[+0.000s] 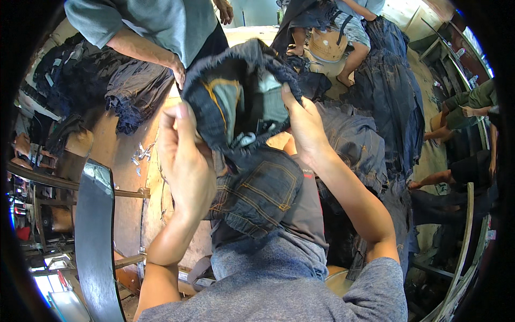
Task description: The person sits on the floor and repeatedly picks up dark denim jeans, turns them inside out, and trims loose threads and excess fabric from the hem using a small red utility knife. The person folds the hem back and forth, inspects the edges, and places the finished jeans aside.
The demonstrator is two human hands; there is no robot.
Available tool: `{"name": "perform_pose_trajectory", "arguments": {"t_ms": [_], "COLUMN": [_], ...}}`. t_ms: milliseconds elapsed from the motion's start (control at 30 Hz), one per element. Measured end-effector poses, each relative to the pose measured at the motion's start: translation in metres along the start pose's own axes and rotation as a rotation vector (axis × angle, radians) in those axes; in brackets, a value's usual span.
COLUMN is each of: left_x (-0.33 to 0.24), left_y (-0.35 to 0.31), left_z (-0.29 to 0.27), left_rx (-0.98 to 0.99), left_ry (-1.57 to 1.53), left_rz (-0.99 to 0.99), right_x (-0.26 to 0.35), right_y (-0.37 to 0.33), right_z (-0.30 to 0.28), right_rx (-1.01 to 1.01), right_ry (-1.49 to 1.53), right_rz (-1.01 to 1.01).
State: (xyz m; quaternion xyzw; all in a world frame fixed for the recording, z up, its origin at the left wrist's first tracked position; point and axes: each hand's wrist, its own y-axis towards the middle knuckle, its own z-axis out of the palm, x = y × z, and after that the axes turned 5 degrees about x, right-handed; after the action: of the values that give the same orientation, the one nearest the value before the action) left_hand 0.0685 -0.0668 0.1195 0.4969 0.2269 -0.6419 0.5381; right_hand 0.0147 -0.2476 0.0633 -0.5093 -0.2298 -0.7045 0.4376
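Item: dark denim jeans (252, 107), held up in front of the wearer, above the lap, between both hands. Left hand (185, 155): grip closed, fingers curled over the bunched waistband on its left side, thumb upward. Right hand (306, 126): grip likewise closed, fingers pinching the waistband's right side just beside the pale inner pocket lining (271, 96). The two holds spread the waist opening toward the eyes (seemingly so the inside can be looked over). Appearance: deep indigo cloth with orange-yellow topstitching, turned partly inside out at the top; a metal button or rivet (247, 140) glints at the lower fold; the rest of the garment hangs down, a stitched back pocket (268, 190) resting against the wearer's grey shirt (279, 279). Surroundings: heaps of further dark jeans (386, 91) lie to the right; a person in a grey-green shirt (161, 21) stands just beyond the held garment, one hand hanging near its upper left edge; another person sits farther off by a wooden stool (328, 45); a black curved machine part (95, 236) stands at lower left.
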Motion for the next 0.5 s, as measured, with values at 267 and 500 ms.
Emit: {"name": "perform_pose_trajectory", "arguments": {"t_ms": [267, 500], "left_x": [0.030, 0.048], "left_y": [-0.108, -0.142], "left_z": [-0.043, -0.055], "left_rx": [0.150, 0.094], "left_ry": [0.109, -0.044], "left_rz": [-0.031, 0.002], "right_x": [-0.061, -0.061], "right_y": [-0.046, -0.071], "right_z": [-0.054, -0.044], "right_rx": [0.111, 0.107], "right_ry": [0.079, -0.020], "right_rz": [0.192, 0.182]}}
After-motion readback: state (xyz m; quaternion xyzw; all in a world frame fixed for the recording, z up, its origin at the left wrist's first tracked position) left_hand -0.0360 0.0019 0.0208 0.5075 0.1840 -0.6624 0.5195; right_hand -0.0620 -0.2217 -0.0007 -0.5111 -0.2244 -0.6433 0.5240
